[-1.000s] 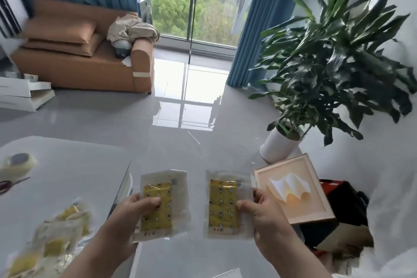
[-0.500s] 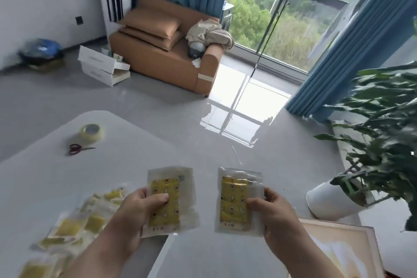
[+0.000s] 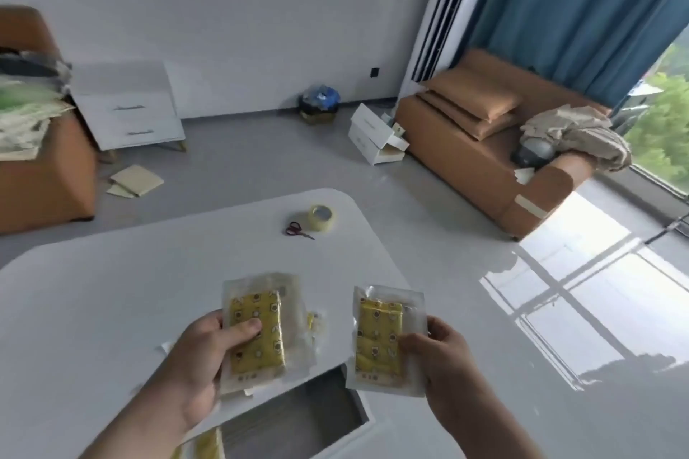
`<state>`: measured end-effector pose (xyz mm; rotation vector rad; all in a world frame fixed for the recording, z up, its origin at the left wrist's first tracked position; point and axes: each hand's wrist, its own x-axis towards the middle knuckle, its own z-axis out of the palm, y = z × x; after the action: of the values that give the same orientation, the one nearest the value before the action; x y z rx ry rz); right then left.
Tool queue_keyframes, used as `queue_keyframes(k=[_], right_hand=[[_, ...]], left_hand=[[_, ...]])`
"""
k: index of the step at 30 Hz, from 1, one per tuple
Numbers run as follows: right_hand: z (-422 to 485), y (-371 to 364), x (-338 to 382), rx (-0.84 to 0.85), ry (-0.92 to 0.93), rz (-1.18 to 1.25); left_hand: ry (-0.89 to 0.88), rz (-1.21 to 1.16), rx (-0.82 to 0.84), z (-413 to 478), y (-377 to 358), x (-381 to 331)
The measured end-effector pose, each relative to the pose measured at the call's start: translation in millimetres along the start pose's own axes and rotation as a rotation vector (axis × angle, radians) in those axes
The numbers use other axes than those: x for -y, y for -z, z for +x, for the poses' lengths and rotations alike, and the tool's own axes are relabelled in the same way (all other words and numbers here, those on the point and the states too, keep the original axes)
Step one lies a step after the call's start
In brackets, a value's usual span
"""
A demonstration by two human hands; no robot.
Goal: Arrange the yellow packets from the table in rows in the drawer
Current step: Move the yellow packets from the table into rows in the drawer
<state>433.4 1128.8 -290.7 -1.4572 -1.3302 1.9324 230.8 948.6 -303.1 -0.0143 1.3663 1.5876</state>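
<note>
At table [image 3: 112, 291] edge, left hand [image 3: 201, 358] and right hand [image 3: 443, 358] pinch yellow packets [image 3: 268, 313] [image 3: 378, 328], lengthwise upright.

Left packet [image 3: 261, 332], in the left hand [image 3: 201, 358]: clear wrapper over a yellow insert printed with a regular grid of small dark round motifs.
Right packet [image 3: 380, 335], in the right hand [image 3: 443, 365]: same clear wrapper, yellow insert and motif grid.
Table [image 3: 112, 291]: plain white.
Drawer [image 3: 298, 421] interior: grey.
Scissors [image 3: 296, 229]: red handles.
Tape roll [image 3: 320, 216]: pale yellow.
Sofa [image 3: 466, 153]: plain orange-brown.
Curtain [image 3: 578, 11]: solid blue.
Cabinet [image 3: 126, 112]: white.
Floor [image 3: 261, 168]: grey.
</note>
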Motion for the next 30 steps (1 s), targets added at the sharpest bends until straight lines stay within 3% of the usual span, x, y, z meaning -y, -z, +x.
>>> queue_keyframes(k=[4,13,21,30], right_hand=[[42,5,2,0.124,-0.047,-0.062],[115,-18,-29,0.221,-0.098,-0.185],[177,-79,-147,0.194,-0.184,-0.228],[275,-141,-288,0.388,-0.096,-0.22]], left_hand=[[-0.047,-0.084,-0.14,-2,-9,5],[-0.071,-0.153,-0.255,44,10,44],[-0.023,-0.195,-0.32,109,99,118],[-0.078,-0.195,-0.302,218,190,216]])
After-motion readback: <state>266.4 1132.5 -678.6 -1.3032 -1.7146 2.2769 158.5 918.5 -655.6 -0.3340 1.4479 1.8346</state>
